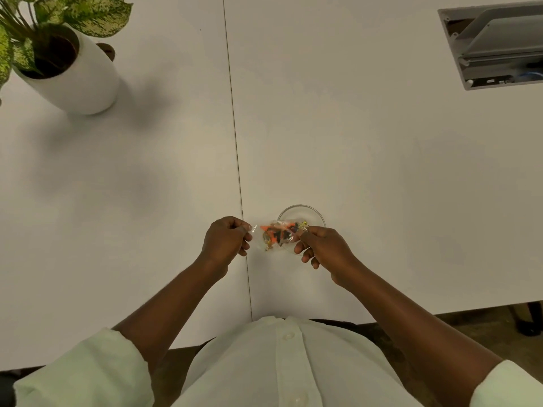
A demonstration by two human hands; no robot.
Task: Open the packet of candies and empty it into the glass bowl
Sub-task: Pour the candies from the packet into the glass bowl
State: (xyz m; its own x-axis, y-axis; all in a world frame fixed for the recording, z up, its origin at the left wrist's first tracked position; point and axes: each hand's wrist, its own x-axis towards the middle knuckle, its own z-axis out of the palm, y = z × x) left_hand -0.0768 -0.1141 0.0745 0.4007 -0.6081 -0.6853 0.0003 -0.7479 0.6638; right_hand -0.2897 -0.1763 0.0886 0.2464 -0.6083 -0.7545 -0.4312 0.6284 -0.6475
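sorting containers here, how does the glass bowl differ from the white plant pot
The glass bowl is clear, shallow and small; the white plant pot is opaque, tall and much bigger. The bowl looks empty, sitting partly behind the candy packet held by the left hand and right hand; the pot holds a leafy plant at the far left. Both rest on the white table.
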